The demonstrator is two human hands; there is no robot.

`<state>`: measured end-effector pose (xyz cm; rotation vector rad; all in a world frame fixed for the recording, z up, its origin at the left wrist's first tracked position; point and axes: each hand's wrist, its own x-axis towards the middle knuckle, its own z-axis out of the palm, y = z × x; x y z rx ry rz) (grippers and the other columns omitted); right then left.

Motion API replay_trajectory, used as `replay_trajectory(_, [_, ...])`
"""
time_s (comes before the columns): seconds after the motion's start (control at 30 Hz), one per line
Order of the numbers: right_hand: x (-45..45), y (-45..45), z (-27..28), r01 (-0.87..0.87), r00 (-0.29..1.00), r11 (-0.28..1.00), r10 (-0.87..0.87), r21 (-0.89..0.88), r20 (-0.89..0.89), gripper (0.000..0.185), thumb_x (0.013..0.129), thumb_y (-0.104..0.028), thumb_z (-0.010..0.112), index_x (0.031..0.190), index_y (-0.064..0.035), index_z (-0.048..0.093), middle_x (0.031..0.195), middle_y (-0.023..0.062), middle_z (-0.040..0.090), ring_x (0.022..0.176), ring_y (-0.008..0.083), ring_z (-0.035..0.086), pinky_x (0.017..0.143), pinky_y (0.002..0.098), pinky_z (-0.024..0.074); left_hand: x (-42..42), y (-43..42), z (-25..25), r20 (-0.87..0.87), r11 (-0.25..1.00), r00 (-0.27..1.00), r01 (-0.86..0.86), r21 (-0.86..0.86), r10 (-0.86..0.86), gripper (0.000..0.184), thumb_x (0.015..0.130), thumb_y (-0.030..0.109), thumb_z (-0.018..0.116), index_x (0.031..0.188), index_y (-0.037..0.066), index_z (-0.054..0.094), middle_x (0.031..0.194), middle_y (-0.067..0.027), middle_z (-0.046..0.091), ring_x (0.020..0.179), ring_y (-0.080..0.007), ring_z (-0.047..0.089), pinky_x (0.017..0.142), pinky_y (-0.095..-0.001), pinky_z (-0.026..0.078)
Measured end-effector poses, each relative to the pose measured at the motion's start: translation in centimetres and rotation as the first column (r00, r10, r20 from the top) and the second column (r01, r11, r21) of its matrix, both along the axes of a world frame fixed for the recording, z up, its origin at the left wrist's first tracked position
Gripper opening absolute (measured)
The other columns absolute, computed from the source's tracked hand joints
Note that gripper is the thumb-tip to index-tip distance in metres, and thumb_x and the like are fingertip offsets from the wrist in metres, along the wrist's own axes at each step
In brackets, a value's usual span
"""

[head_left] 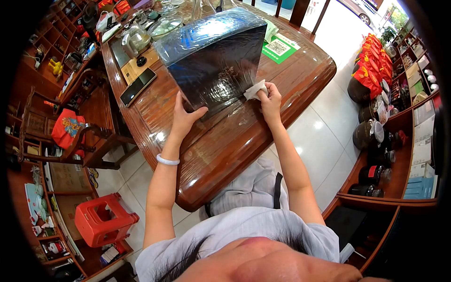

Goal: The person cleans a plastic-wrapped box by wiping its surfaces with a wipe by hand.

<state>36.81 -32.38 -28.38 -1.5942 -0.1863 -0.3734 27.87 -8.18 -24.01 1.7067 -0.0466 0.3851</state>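
Right now, from where I stand, I see a big dark box (213, 77) sitting on the shiny brown table (225, 141). It has clear, crinkly wrap all over it, and its top shines blue. The person's left hand (186, 114) has hold of the near left corner, with the thumb on the front and the fingers on the side, spread wide apart. The right hand (271, 101) is closed, pinching a white wipe (255, 90) between thumb and fingers. The wipe is against the box, low down by its near right corner. A pale bracelet (168, 160) is on the left wrist.

A black phone (138, 88) lies to the left of the box, near a glass kettle (136, 40). On the other side, a green card (280, 48) lies flat on the table. Down on the floor, I see a red stool (105, 219).
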Motion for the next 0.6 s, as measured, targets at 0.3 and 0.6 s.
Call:
replay_trajectory(0.3, [-0.3,-0.1,0.3,-0.046,0.998,0.999,0.046,-0.001,-0.039,0.014,0.08,-0.012,0.06,0.088,-0.0003,0.058,0.075,0.0066,0.061,0.071,0.0123,0.057,0.065,0.0272,0.0454,-0.1,-0.2,0.3,0.011,1.0,1.0,0.004,0.006,-0.004,0.069,0.066,0.014,0.078,0.123,0.002,0.04,0.107,-0.0053,0.054,0.097,-0.0149,0.051,0.086,-0.0272,0.041])
replay_trajectory(0.6, [-0.6,0.0,0.6,-0.071,0.997,0.989,0.068,-0.126,-0.027,0.016,0.081,-0.008,0.062,0.093,0.0022,0.059,0.082,0.0019,0.062,0.075,0.0064,0.054,0.067,0.0211,0.0441,-0.2,-0.2,0.4,-0.009,1.0,1.0,0.015,-0.026,-0.015,0.068,0.066,0.013,0.078,0.122,0.003,0.04,0.104,-0.0046,0.054,0.095,-0.0145,0.052,0.085,-0.0271,0.041])
